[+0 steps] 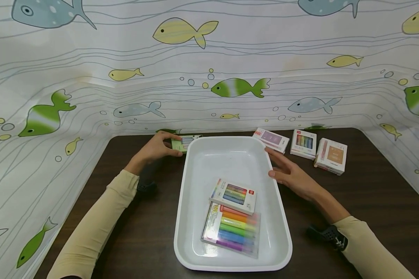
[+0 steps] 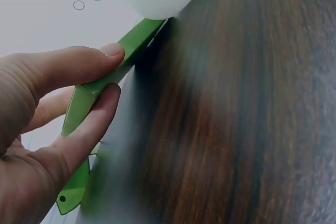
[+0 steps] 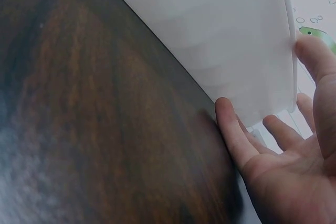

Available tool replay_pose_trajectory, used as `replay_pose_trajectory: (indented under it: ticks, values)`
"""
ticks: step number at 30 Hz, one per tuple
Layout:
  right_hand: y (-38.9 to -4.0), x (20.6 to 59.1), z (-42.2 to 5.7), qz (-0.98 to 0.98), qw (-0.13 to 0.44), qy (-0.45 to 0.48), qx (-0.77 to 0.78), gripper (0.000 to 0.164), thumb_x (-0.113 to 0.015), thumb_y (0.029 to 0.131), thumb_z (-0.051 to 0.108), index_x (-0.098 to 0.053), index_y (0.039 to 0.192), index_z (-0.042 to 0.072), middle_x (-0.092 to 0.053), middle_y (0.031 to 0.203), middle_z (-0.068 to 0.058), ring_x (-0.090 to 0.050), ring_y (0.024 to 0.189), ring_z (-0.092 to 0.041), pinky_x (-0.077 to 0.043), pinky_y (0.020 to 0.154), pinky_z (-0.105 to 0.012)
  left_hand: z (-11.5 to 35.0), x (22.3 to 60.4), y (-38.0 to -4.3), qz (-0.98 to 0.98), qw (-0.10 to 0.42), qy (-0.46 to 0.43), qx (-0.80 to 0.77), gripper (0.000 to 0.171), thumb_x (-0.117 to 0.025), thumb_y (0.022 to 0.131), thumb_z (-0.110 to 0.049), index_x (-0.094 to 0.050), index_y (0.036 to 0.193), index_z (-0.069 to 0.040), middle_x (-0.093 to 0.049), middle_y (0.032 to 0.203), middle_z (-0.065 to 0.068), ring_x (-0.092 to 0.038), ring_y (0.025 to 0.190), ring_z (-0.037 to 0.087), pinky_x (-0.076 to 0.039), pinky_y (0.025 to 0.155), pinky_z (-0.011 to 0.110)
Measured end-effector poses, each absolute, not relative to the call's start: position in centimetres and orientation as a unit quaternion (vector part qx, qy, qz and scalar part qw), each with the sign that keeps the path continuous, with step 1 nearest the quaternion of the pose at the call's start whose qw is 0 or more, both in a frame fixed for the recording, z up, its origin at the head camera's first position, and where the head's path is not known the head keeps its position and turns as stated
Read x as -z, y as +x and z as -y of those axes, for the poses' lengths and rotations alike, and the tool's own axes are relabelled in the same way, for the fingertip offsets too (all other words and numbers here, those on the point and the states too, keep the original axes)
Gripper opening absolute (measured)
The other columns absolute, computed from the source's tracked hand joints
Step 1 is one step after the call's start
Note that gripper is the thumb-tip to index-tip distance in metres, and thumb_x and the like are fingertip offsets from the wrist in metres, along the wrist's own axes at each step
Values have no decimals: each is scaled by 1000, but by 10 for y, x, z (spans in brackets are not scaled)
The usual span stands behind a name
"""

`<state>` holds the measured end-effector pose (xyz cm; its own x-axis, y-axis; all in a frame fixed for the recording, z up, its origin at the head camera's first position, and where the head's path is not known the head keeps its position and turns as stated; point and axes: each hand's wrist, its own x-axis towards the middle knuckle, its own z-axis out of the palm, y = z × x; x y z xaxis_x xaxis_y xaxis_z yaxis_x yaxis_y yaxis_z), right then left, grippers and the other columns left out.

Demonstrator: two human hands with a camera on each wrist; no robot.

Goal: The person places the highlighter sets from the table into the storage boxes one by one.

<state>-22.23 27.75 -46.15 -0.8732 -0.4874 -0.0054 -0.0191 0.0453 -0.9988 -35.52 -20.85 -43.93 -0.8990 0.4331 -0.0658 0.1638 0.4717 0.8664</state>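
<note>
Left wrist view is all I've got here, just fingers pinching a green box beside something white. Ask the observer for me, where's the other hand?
Observer: The right hand is touching the right side of the white tray, as the head view shows.
Operator: So that white thing is a tray. I can't see inside it. Is anything in there?
Observer: Yes, a small white box lies partly over a clear pack of colored sticks, toward the tray's near end.
</note>
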Motion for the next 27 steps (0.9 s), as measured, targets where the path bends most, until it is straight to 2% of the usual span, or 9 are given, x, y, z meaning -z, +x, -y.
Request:
replay_pose_trajectory:
  ticks: [6, 12, 19, 23, 27]
  values:
    - [-222, 461, -278, -699, 175, -184, 669, 71, -55, 106, 9, -21, 164, 33, -18, 167, -4, -45, 138, -35, -51, 97, -44, 207, 433, -354, -835, 141, 173, -502, 61, -91, 80, -19, -65, 135, -8, -26, 156, 14, -54, 123, 42, -51, 93, 52]
    - [-222, 460, -278, -690, 177, -190, 675, 71, -54, 106, 7, -20, 164, 30, -18, 167, -5, -45, 138, -35, -50, 97, -44, 207, 427, -351, -837, 134, 161, -506, 61, -91, 80, -20, -66, 134, -9, -26, 154, 13, -54, 121, 41, -49, 95, 53]
    - [-221, 460, -278, -695, 175, -188, 672, 71, -55, 106, 8, -20, 164, 30, -18, 167, -4, -44, 138, -36, -51, 97, -44, 207, 415, -348, -830, 110, 155, -525, 62, -90, 79, -12, -64, 135, -3, -34, 146, 11, -60, 112, 36, -54, 84, 40]
    - [-221, 461, -278, -687, 176, -192, 678, 71, -54, 106, 7, -20, 164, 29, -17, 168, -3, -44, 138, -35, -50, 97, -43, 210, 402, -344, -830, 100, 152, -527, 62, -86, 82, -3, -60, 138, 2, -31, 148, 15, -57, 114, 40, -53, 82, 38]
    - [-221, 462, -278, -682, 177, -199, 681, 72, -54, 106, 5, -20, 165, 28, -17, 168, -3, -43, 139, -36, -50, 98, -44, 217, 392, -342, -836, 82, 138, -525, 61, -84, 83, -1, -60, 139, 1, -28, 150, 15, -54, 121, 42, -52, 84, 40]
